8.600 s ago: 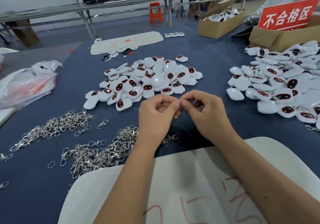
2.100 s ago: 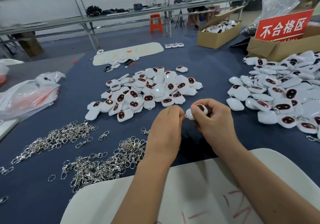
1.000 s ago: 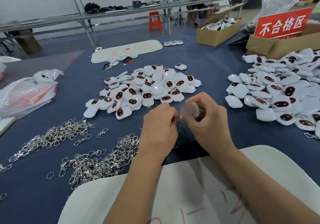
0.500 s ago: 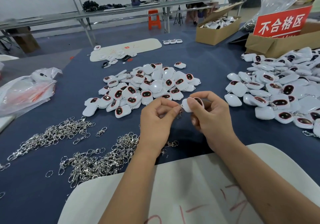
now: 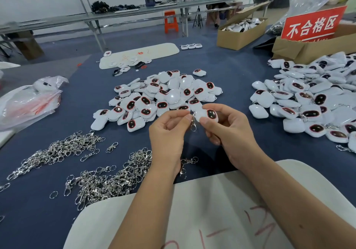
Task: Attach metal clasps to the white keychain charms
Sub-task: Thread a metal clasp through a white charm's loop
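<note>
White charm (image 5: pixel 209 115) pinched in right hand (image 5: pixel 229 131), its dangling clasp (image 5: pixel 193 122) pinched by left hand (image 5: pixel 169 133).

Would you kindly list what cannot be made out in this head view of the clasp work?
- Whether the clasp is fully hooked onto the charm: the joint is too small, partly behind the left hand fingertips.
- The right hand palm side: turned away.
- Right charm pile: cut off by the frame edge.
- Red sign: lower line hidden behind the box flap.

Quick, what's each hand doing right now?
Left hand: pinches the ring end of the metal clasp.
Right hand: holds a white charm by its edges.
</note>
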